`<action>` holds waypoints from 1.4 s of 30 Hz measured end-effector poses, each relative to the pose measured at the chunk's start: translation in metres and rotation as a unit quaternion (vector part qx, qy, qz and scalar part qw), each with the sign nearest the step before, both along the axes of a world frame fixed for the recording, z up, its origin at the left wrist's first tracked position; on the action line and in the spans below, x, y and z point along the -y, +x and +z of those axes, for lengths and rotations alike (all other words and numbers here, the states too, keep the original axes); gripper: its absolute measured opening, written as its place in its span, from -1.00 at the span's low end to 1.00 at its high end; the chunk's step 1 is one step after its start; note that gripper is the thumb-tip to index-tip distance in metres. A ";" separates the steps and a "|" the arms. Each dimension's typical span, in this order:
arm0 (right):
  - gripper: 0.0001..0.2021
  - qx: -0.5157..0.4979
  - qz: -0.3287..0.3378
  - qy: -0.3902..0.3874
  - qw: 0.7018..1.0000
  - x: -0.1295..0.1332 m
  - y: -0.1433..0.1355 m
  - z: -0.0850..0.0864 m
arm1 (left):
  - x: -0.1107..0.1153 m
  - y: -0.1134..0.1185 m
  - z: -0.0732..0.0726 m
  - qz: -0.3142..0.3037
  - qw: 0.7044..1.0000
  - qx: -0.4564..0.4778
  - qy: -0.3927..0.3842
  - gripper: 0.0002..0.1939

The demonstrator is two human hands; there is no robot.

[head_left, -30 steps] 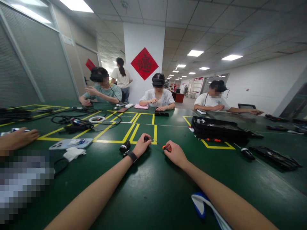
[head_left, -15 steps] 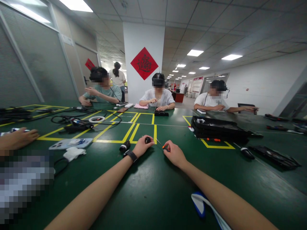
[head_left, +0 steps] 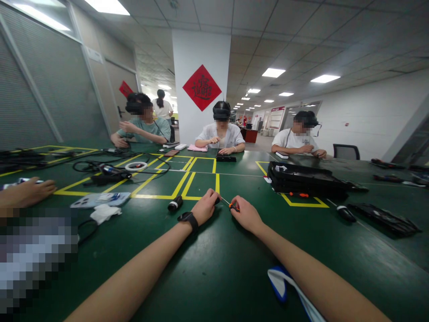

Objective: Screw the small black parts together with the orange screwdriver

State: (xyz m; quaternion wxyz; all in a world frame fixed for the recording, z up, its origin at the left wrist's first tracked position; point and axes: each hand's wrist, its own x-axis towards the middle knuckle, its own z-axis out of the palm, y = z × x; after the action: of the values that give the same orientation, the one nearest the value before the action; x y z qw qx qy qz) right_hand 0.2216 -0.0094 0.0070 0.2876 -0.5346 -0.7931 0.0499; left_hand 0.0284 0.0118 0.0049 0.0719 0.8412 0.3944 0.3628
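Observation:
My right hand [head_left: 246, 213] is closed on a screwdriver [head_left: 231, 206] with an orange and black handle, its thin shaft pointing left. My left hand [head_left: 206, 206], with a black band on the wrist, is closed around a small black part [head_left: 217, 201], mostly hidden by the fingers. The screwdriver's tip meets this part or ends very close to it; I cannot tell which. A short black cylinder [head_left: 175, 204] with a pale ring lies on the green table [head_left: 208, 277], left of my left hand.
Black trays [head_left: 298, 176] are stacked at the right, near a computer mouse [head_left: 346, 213] and a black panel [head_left: 384, 219]. At left lie a phone [head_left: 100, 200], a tissue [head_left: 105, 213] and cables. A blue-white strap [head_left: 278, 286] lies under my right forearm. Several people sit around the table.
My left hand has turned and moved slightly right with the black part, bringing it to the screwdriver's tip. My right hand has shifted a little right.

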 end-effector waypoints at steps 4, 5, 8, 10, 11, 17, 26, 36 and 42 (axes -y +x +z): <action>-0.83 0.031 0.004 0.022 0.999 0.004 -0.002 0.001 | 0.000 0.000 -0.001 0.024 1.000 0.007 0.006 -0.54; -0.83 0.039 0.006 0.031 0.999 0.006 -0.003 0.002 | -0.001 0.000 0.000 0.030 0.999 0.015 0.009 -0.54; -0.82 0.047 0.018 0.056 0.997 0.009 -0.006 0.005 | -0.001 0.000 0.002 0.039 0.998 0.055 0.012 -0.47; -0.77 0.033 0.028 0.075 0.996 0.012 -0.009 0.010 | 0.000 0.000 0.005 0.029 0.996 0.079 0.001 -0.43; -0.72 0.020 0.036 0.087 0.995 0.013 -0.010 0.013 | 0.002 0.000 0.007 0.018 0.996 0.088 -0.005 -0.43; -0.46 -0.038 0.149 0.135 0.979 0.020 -0.015 0.027 | 0.013 0.013 0.012 -0.070 0.978 0.175 -0.087 -0.56; -0.54 -0.110 0.081 0.138 0.981 0.027 -0.027 0.024 | 0.020 0.035 0.011 -0.137 0.889 0.356 -0.254 -0.69; -0.54 -0.183 -0.001 0.177 0.967 0.002 0.002 0.021 | -0.005 -0.003 -0.006 0.008 0.985 0.126 -0.121 -0.67; -0.58 -0.169 -0.031 0.177 0.969 -0.011 0.012 0.010 | -0.006 -0.001 -0.009 0.015 0.995 0.034 -0.095 -0.67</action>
State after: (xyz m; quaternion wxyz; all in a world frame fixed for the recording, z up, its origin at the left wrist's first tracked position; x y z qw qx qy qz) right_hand 0.2338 0.0012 0.0173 0.5092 -0.4829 -0.7123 -0.0106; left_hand 0.0270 0.0175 -0.0046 0.1592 0.8115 0.4373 0.3534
